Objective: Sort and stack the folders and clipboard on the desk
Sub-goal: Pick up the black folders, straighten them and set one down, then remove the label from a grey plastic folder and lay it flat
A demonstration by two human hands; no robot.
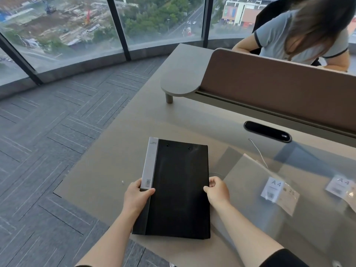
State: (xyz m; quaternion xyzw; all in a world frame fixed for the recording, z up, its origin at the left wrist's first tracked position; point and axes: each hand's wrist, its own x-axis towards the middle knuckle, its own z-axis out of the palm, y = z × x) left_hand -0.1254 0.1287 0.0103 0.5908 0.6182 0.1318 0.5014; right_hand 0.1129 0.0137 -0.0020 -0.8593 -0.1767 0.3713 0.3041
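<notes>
A black folder stack (177,187) lies flat near the desk's left front corner, its top item a black board with two rivets near its far edge. A grey spine label strip (151,162) runs along the stack's left side. My left hand (135,197) grips the left edge at the strip's near end, thumb on top. My right hand (217,190) pinches the right edge. To the right lie clear plastic sleeves, one with an A4 label (272,188) and another with an A4 label (341,186).
The beige desk (115,166) ends close to the stack's left and near sides, with grey carpet below. A black cable slot (267,131) and thin white cord (258,151) sit behind. A raised shelf (179,78) and brown divider (279,83) stand at the back; a person sits beyond.
</notes>
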